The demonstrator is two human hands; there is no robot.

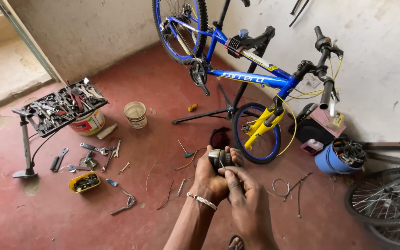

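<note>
My left hand (210,180) is closed around a small black and silver cylindrical bicycle part (219,159), held up in front of me. My right hand (248,199) pinches a thin metal piece against the front of that part. A beaded bracelet (201,200) circles my left wrist. Beyond my hands a blue and yellow bicycle (251,76) is clamped on a black repair stand (237,99), its front wheel (257,134) turned toward me.
A tool tray (61,106) rests on a bucket at the left, beside a floor pump (25,143). Spanners, a brake lever (125,202), a yellow tin (84,182) and cables lie on the red floor. A white cup (135,114), a blue tub (336,159) and loose wheels (390,199) stand around.
</note>
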